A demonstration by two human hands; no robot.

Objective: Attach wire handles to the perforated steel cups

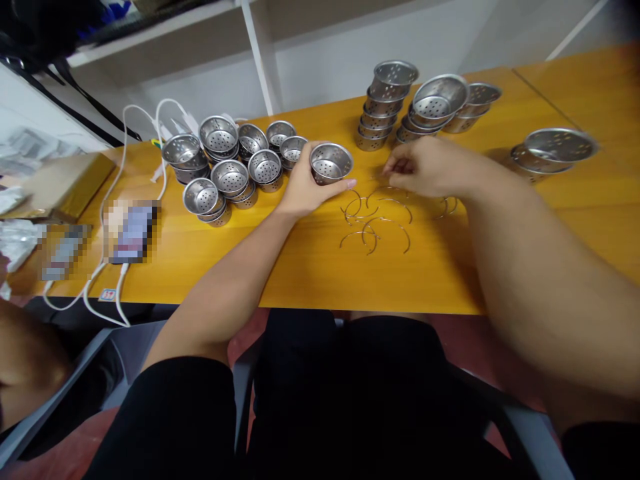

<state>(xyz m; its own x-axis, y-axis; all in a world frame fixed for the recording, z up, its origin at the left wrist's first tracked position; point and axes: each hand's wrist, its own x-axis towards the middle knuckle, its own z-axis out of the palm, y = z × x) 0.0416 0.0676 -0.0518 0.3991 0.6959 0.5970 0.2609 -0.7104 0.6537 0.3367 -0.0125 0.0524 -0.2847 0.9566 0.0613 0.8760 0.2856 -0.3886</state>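
My left hand [303, 185] is wrapped round a small perforated metal cup [331, 164], its open mouth tilted up toward me. To the right, my right hand [425, 165] hangs low over the table with its fingers curled into a pinch. Whatever may be between those fingertips is too small and blurred to make out. Several thin curved metal wires [376, 220] lie loose on the table between and below the hands. A couple more wires [447, 207] rest beneath my right wrist.
Stacked perforated cups [230, 177] crowd the left side; taller stacks [383, 110] stand at the back, and another cup pair [553, 150] at far right. A phone [134, 233] with white cables lies left on the wooden table [310, 280]. Another person's arm [30, 360] shows at lower left.
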